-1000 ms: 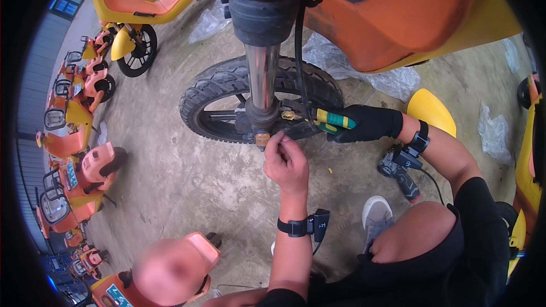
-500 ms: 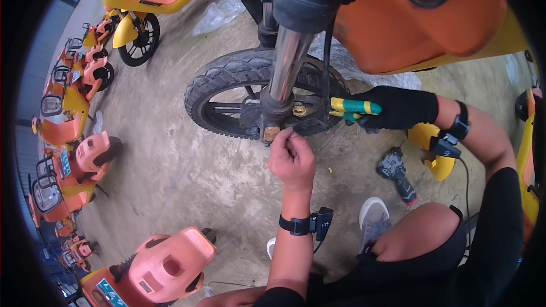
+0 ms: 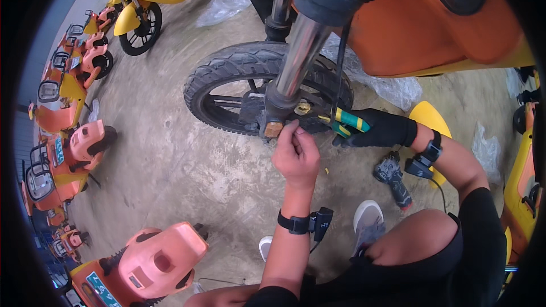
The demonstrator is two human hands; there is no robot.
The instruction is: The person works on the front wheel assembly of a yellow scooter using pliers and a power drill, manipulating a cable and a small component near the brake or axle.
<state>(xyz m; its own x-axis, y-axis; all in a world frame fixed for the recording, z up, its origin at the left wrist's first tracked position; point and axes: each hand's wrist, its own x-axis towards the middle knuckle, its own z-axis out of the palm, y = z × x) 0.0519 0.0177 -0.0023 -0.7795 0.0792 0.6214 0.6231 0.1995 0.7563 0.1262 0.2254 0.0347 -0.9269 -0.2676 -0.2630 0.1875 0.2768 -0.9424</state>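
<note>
In front of me stands a scooter's front wheel (image 3: 199, 92) with a black tyre and a shiny fork leg (image 3: 300, 57). A rusty orange-brown nut (image 3: 273, 129) sits at the fork's lower end, with a brass-coloured part (image 3: 303, 107) beside it. My bare left hand (image 3: 297, 156) is closed, thumb and finger pinched close to the nut; what they hold, if anything, is hidden. In a black glove, my right hand (image 3: 384, 128) grips pliers (image 3: 351, 119) with green and yellow handles. Their jaws point at the hub, partly behind a black cable (image 3: 340, 71).
A grey-black cordless power tool (image 3: 392, 179) lies on the concrete floor near my shoe (image 3: 368, 219). Behind my right hand rests a yellow curved panel (image 3: 431, 119). Clear plastic wrap (image 3: 392, 88) lies under the orange body (image 3: 421, 28). Several scooters (image 3: 85, 142) line the left side.
The pliers have moved lower and closer to the hub and my left hand, and their handles tilt more. My left hand stays pinched beside the nut. The view has shifted slightly.
</note>
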